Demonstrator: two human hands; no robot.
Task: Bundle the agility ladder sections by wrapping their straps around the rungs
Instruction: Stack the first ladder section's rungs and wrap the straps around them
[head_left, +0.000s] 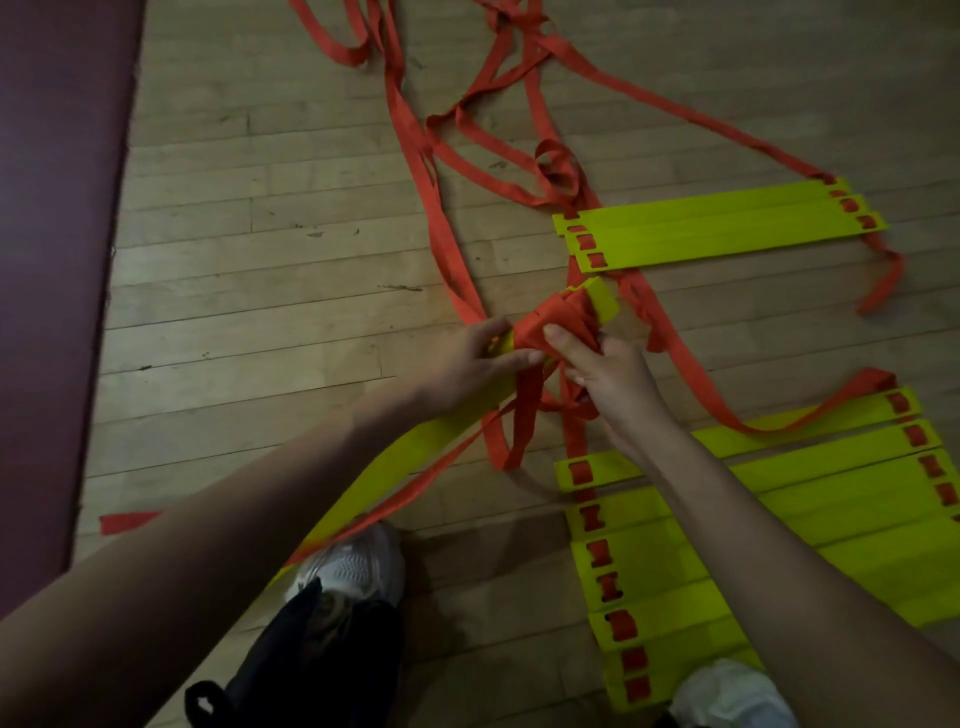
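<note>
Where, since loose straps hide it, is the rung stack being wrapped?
Head view, centre: the rung stack is held above the floor by the left hand, the right hand gripping its strap, just below the smaller flat rung group.

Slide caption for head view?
Left hand grips yellow rungs while right hand wraps orange strap around them, over wood floor.

Left hand (467, 366) grips rungs (605, 300) — right hand (610, 382) pinches strap (563, 318).

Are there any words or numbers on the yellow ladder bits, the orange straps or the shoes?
None can be read. The yellow rungs, orange straps and white shoe show no writing.
A small white mark on the black fabric is too blurred to tell.
</note>
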